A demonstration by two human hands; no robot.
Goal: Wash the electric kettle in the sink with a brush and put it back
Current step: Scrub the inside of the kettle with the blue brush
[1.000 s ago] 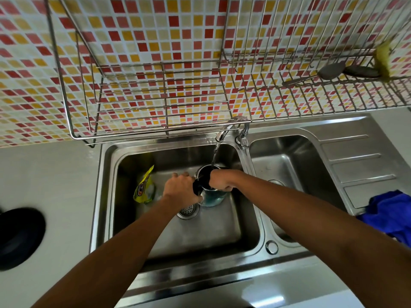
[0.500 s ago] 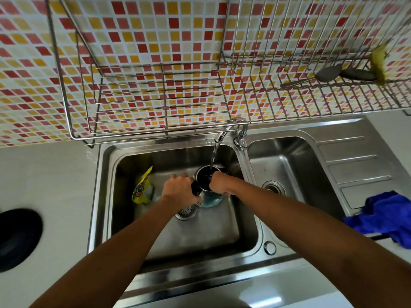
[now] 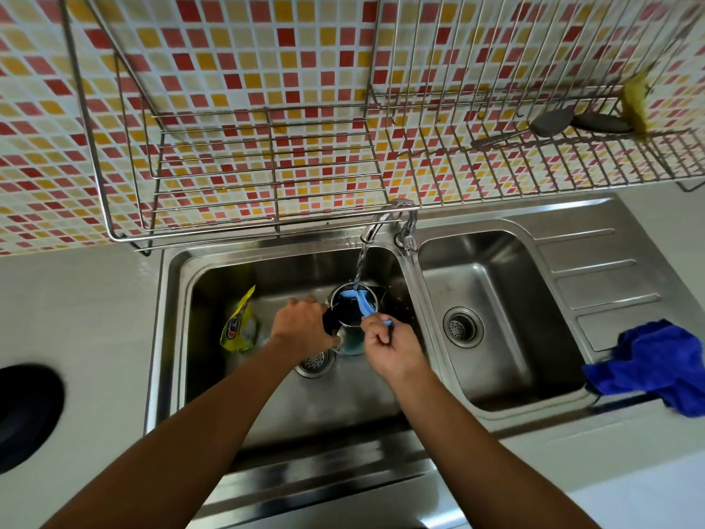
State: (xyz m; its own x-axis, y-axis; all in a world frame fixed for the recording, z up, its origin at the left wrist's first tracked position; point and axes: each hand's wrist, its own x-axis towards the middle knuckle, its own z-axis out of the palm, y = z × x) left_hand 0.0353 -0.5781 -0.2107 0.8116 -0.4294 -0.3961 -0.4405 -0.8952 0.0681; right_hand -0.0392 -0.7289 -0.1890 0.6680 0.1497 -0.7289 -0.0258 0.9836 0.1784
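While the left grip [image 3: 305, 326] clamps round the handle [image 3: 330, 323] to steady the kettle [image 3: 350, 343], upright in the sink [image 3: 168, 318] between both grips under the running tap [image 3: 375, 223], the right grip [image 3: 385, 345] is closed on the blue brush [image 3: 364, 308], angling its head inside to scrub.

A: Where does the kettle [image 3: 349, 339] stand?
B: In the left basin [image 3: 267, 406], under the tap [image 3: 375, 225] and behind the drain [image 3: 316, 362]. My left grip [image 3: 303, 324] holds it from the left. My right grip [image 3: 389, 347], before it, holds the brush [image 3: 362, 307], whose head is inside.
A: And around it?
B: Pouch [image 3: 238, 326] to its left in the same basin, right basin [image 3: 507, 337] beside, cloth [image 3: 656, 364] right of that, rack [image 3: 267, 166] behind, bench [image 3: 76, 318] left.
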